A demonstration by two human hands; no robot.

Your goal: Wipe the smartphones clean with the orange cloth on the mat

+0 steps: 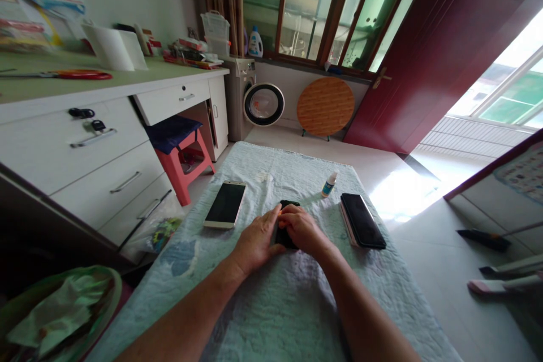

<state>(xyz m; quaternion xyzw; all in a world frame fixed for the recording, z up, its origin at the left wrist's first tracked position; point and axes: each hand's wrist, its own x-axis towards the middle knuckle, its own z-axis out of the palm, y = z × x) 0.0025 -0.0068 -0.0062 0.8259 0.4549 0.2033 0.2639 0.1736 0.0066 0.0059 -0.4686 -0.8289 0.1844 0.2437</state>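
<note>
A dark phone (289, 239) lies on the cloth-covered table in front of me, mostly hidden under my hands. My left hand (259, 237) grips its left side, thumb at the near edge and fingers along the far part. My right hand (300, 226) is closed over the phone, its bent fingers on the screen around a small orange thing (280, 213) too covered to name. To the left lies a white-framed phone (225, 204), screen up. A small spray bottle (329, 184) stands beyond my right hand. Farther right, a black phone (363, 220) rests on a pinkish case or box.
The table wears a pale blue quilted cloth (297, 164). At left stand a white drawer desk (85, 147), a red stool (180, 164) and a waste basket (114, 283). Behind are a washing machine with open door (263, 104), a round wooden board (325, 106) and a red door (407, 51).
</note>
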